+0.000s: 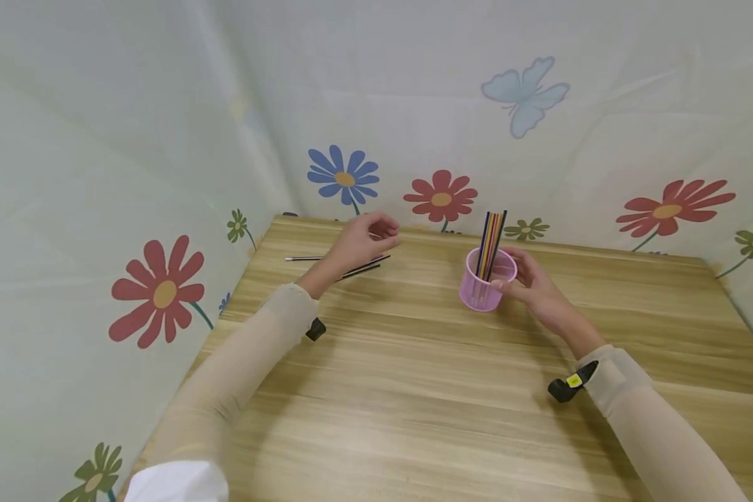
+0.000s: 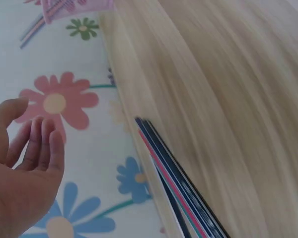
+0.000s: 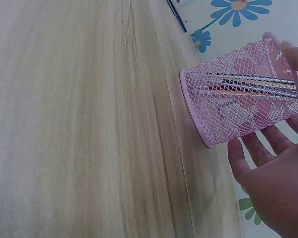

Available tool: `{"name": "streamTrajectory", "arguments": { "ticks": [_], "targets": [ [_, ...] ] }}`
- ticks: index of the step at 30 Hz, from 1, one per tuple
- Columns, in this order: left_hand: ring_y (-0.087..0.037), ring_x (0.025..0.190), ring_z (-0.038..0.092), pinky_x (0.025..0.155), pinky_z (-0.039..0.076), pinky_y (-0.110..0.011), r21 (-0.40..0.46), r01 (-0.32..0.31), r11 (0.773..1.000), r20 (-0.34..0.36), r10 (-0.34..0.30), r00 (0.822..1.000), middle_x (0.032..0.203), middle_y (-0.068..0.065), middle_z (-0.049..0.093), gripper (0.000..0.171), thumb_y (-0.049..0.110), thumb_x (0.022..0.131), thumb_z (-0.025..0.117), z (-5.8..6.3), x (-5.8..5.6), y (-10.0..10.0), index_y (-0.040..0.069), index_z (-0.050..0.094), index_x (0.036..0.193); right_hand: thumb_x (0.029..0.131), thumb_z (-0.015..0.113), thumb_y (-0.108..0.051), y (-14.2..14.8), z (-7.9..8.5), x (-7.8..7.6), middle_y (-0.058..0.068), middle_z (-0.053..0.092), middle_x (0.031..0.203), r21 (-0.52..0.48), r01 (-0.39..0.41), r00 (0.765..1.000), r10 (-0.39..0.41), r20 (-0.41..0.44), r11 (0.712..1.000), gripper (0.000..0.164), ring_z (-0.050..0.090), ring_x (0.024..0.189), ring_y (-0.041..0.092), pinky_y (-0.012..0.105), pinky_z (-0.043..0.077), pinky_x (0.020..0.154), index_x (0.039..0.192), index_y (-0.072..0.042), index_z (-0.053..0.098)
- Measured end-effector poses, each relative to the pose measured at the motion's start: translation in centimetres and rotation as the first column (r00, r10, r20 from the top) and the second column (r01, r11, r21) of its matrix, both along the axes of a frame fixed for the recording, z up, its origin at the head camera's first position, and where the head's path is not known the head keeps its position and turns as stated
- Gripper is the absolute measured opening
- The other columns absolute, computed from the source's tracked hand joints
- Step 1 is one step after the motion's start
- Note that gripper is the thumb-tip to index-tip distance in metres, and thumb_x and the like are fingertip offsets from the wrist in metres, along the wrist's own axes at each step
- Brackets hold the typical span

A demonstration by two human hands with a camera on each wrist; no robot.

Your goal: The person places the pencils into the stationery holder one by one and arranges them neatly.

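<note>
My right hand (image 1: 537, 291) holds a pink mesh pencil holder (image 1: 478, 296) from its right side; the right wrist view shows the thumb at the rim and the fingers along the mesh wall. Several pencils (image 1: 491, 240) of different colours stand in the holder, leaning slightly to the right. Over the far left of the table, my left hand (image 1: 362, 240) hovers with loosely bent fingers and nothing in its grasp. Below it lie several dark pencils (image 2: 175, 181), one with a pink-red side; the hand and forearm partly hide them in the head view.
The wooden table (image 1: 414, 390) meets a pale cloth wall (image 1: 401, 84) with printed flowers along its back edge. Another cloth side rises at the left. A black wrist camera (image 1: 565, 389) hangs below my right wrist, close over the table.
</note>
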State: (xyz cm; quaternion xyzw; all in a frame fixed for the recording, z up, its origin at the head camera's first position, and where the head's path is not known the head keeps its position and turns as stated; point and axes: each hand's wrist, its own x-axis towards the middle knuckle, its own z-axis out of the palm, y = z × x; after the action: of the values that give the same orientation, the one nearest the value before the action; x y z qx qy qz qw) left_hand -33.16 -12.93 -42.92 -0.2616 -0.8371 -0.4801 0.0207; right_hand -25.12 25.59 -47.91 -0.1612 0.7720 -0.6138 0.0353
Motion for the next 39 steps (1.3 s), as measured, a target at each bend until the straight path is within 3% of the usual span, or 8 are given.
{"name": "streamTrajectory", "arguments": {
  "ticks": [9,19,29,39],
  "targets": [
    [-0.025,0.106,0.069,0.096,0.058,-0.04,-0.12,0.026,0.992,0.096,-0.014,0.995,0.114,-0.011,0.073,0.038,0.013,0.098,0.079,-2.6,-0.5,-3.2,-0.003,0.069,0.13,0.102,0.07,-0.006,-0.1,-0.1,-0.1,0.025,0.04,0.162,0.003,-0.003,1.0,0.003,0.004,1.0,0.071,0.033,0.153,0.042,0.012,0.04,0.107,0.161,-0.002,0.03],
    [-0.025,0.107,0.069,0.096,0.057,-0.04,-0.294,0.031,0.955,0.092,-0.004,0.996,0.116,-0.014,0.073,0.036,0.014,0.097,0.079,-5.1,-0.7,-4.2,-0.002,0.071,0.128,0.102,0.069,-0.005,0.0,0.0,0.0,0.027,0.038,0.163,0.005,-0.001,1.0,0.001,0.0,1.0,0.071,0.032,0.152,0.044,0.012,0.04,0.106,0.162,-0.001,0.029],
    [-0.025,0.109,0.069,0.098,0.056,-0.039,-0.327,0.019,0.945,0.089,0.011,0.996,0.118,-0.012,0.073,0.031,0.009,0.099,0.076,-5.5,-0.3,-4.0,-0.001,0.071,0.127,0.102,0.069,-0.004,0.0,0.0,-0.2,0.026,0.039,0.162,-0.004,-0.003,1.0,0.003,-0.009,1.0,0.07,0.033,0.152,0.043,0.013,0.041,0.107,0.161,-0.002,0.03],
    [-0.021,0.108,0.07,0.097,0.057,-0.033,-0.402,0.018,0.915,0.053,0.003,0.999,0.116,-0.009,0.074,0.026,0.008,0.099,0.076,-5.9,0.1,-3.0,0.001,0.072,0.123,0.102,0.069,-0.005,0.0,0.0,-0.1,0.025,0.039,0.162,0.009,-0.004,1.0,0.005,-0.004,1.0,0.071,0.033,0.152,0.043,0.014,0.041,0.107,0.161,-0.003,0.031]
  ]
}}
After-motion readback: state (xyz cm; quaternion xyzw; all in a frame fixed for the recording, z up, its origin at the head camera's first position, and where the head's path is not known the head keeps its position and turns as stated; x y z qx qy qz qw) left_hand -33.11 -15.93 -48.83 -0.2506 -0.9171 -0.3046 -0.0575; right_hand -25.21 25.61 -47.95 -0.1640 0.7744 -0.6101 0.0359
